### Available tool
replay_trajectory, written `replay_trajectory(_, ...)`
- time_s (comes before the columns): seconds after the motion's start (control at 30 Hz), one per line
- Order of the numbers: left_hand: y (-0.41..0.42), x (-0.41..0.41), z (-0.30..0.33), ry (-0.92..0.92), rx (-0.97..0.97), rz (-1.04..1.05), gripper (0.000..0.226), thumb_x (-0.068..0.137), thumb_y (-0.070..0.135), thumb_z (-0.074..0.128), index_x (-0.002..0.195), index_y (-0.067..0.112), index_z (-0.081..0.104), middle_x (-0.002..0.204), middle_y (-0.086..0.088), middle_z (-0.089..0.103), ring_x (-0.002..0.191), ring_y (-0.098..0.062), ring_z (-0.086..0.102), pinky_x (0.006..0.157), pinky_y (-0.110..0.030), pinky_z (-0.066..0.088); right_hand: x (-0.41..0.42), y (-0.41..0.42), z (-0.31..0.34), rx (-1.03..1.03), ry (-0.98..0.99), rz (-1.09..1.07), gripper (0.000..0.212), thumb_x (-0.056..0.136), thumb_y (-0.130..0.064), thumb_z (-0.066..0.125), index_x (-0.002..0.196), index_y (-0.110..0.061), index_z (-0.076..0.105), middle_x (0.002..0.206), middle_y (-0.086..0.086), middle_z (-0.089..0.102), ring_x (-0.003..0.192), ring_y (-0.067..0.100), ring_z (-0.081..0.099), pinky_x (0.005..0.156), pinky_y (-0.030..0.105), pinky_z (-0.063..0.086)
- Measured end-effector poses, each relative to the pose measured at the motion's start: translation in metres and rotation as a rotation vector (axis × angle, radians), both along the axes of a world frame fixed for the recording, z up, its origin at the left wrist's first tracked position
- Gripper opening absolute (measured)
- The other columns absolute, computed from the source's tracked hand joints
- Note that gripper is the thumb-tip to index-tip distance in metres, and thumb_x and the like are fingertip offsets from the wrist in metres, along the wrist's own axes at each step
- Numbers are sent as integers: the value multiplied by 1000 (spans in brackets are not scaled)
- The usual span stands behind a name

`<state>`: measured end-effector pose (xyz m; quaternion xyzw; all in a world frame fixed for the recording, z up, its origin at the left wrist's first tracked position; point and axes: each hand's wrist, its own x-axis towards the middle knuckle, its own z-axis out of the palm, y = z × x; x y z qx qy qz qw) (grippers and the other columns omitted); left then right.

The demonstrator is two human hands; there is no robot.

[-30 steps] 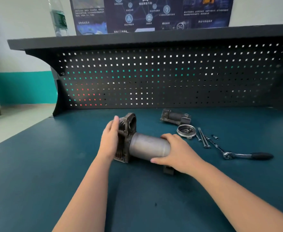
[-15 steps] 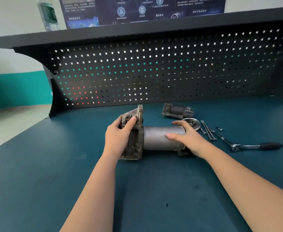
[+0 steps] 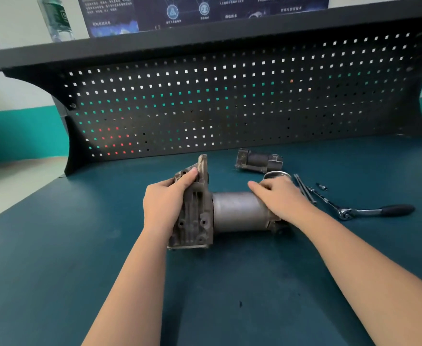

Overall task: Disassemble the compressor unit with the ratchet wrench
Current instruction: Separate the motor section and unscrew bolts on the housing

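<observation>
The left hand (image 3: 166,203) clasps the dark cast-metal end housing (image 3: 193,213) of the grey cylindrical compressor unit (image 3: 239,212), which lies on the blue-green bench mat (image 3: 55,245) in front of the black perforated back panel (image 3: 229,101). The right hand (image 3: 279,198) wraps over the cylinder's far end. The step in hand looks like pulling housing and cylinder apart; pulling straight along the axis, without twisting, should avoid jamming. The unit's long axis runs left-right, housing leftward. Right of the unit lies the black-handled steel ratchet wrench (image 3: 374,211), untouched.
</observation>
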<state>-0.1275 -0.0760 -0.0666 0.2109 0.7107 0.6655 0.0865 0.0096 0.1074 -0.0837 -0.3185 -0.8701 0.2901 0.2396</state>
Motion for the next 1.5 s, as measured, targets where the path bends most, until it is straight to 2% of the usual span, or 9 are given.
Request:
replay_trajectory(0.2, 5, -6, 0, -3, -33, 27, 48, 54, 68, 71, 63, 20, 73, 66, 2, 72, 67, -18, 69, 68, -36, 56, -7, -48, 12, 502, -249, 361, 105, 54, -94, 32, 137, -29, 40, 133, -6, 50, 124, 20, 42, 100, 38, 31)
replay_trajectory(0.33, 3, -16, -2, 24, -110, -137, 41, 78, 55, 62, 78, 16, 71, 68, 4, 73, 63, -11, 70, 49, -18, 49, -17, -51, 6, 685, -264, 296, 103, 55, -93, 24, 131, -25, 40, 121, -3, 52, 112, 22, 48, 94, 39, 35)
replay_trajectory(0.43, -3, -25, -4, -18, -98, -286, 32, 85, 45, 61, 93, 15, 69, 82, 1, 75, 76, -14, 72, 62, -25, 55, -22, -47, 4, 748, -242, 299, 110, 50, -95, 10, 125, -23, 43, 117, -2, 54, 107, 22, 50, 89, 39, 37)
replay_trajectory(0.73, -2, -34, -19, -82, 8, -351, 24, 88, 33, 60, 106, 18, 64, 104, -5, 72, 90, -15, 69, 75, -29, 54, -36, -37, 10, 683, -368, 360, 107, 46, -87, 61, 128, -22, 41, 115, -3, 50, 110, 21, 47, 84, 39, 37)
replay_trajectory(0.87, -1, -35, -19, 16, -91, -217, 60, 82, 47, 60, 136, 25, 46, 150, 6, 30, 141, -16, 24, 114, -43, 24, -45, -34, 16, 627, -382, 385, 89, 51, -82, 65, 117, -26, 47, 103, -7, 52, 98, 19, 50, 72, 35, 36)
replay_trajectory(1.03, -4, -34, -20, -48, 56, -274, 33, 87, 32, 60, 120, 29, 60, 124, 7, 62, 105, -5, 63, 98, -33, 47, -59, -32, 30, 498, -532, 463, 82, 52, -80, 67, 111, -25, 50, 98, -8, 55, 92, 19, 55, 76, 38, 46)
replay_trajectory(1.27, -5, -30, -17, 132, -201, -335, 25, 88, 33, 58, 113, 33, 63, 136, 16, 48, 121, -3, 49, 107, -29, 36, -59, -34, 37, 449, -637, 494, 76, 55, -73, 72, 109, -24, 51, 100, -9, 56, 92, 17, 55, 78, 37, 47)
replay_trajectory(1.4, -5, -23, -14, 282, -326, -304, 32, 88, 33, 59, 120, 31, 61, 121, 18, 58, 111, -1, 55, 95, -19, 38, -32, -31, 39, 269, -363, 493, 87, 63, -69, 70, 134, -26, 44, 134, -8, 50, 121, 15, 49, 97, 34, 41)
replay_trajectory(1.5, -5, -22, -14, 321, -343, -284, 27, 90, 29, 58, 117, 31, 63, 113, 18, 62, 104, -1, 57, 88, -17, 39, 12, 4, 49, 30, 139, 298, 42, 78, -56, 65, 111, -30, 59, 119, -10, 62, 107, 6, 58, 87, 24, 43)
